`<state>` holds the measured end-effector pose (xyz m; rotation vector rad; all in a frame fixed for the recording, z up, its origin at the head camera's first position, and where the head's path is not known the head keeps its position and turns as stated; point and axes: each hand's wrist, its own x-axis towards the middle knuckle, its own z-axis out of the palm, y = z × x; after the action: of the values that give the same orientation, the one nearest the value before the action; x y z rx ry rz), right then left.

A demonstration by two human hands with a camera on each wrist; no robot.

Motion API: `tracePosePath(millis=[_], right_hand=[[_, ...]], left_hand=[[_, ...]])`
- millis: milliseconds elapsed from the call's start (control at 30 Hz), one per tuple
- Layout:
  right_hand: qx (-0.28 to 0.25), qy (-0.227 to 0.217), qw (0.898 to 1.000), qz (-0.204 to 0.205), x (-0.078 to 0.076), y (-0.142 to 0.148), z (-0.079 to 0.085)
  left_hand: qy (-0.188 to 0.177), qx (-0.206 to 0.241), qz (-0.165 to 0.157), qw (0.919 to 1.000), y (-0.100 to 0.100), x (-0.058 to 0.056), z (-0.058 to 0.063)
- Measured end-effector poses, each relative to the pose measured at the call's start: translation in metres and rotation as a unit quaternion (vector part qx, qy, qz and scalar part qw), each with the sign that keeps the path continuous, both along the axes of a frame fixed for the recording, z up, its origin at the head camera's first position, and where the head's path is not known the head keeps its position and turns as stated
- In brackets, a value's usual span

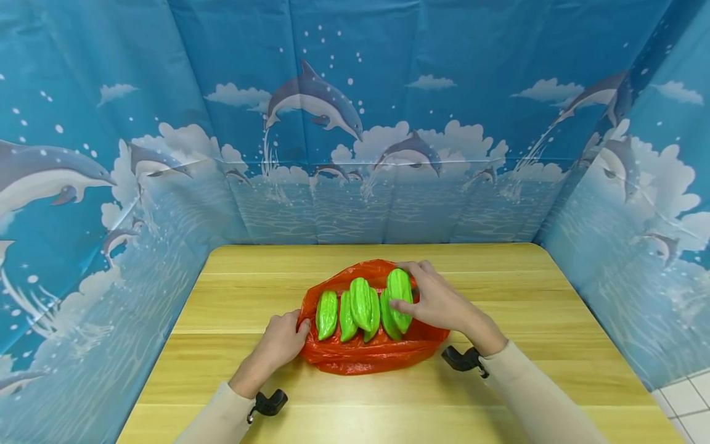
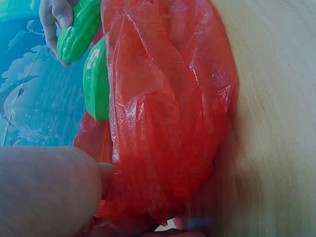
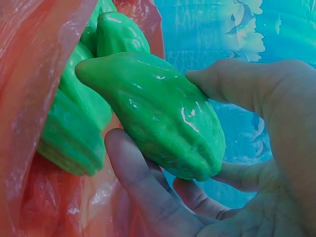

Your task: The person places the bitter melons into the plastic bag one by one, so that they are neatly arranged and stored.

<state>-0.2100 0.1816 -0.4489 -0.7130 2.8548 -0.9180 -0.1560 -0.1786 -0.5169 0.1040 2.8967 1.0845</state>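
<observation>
A red plastic bag (image 1: 355,361) lies spread open on the table, with several glossy green ridged gourds (image 1: 326,314) side by side in its mouth. My left hand (image 1: 280,339) pinches the bag's left edge, thumb on the inner side. Above the bag's right part, my right hand (image 1: 440,302) holds one tapered ridged gourd (image 3: 158,113) between thumb and fingers. In the right wrist view its narrow tip points left, toward the other gourds. The red plastic (image 2: 148,108) hides most of the gourds from the left wrist view.
Beneath the bag is a light wooden table (image 1: 238,296) with rounded far corners. A blue dolphin-print curtain (image 1: 355,209) stands close along its back and sides. Black wrist mounts (image 1: 270,402) stick out from both sleeves. Pale floor tiles show at the lower right.
</observation>
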Motion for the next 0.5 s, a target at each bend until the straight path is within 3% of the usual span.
tracePosePath(millis=[500], right_hand=[[-0.003, -0.020, 1.000, 0.009, -0.003, -0.011, -0.003]], left_hand=[[-0.001, 0.005, -0.004, 1.0000, -0.001, 0.001, 0.002]])
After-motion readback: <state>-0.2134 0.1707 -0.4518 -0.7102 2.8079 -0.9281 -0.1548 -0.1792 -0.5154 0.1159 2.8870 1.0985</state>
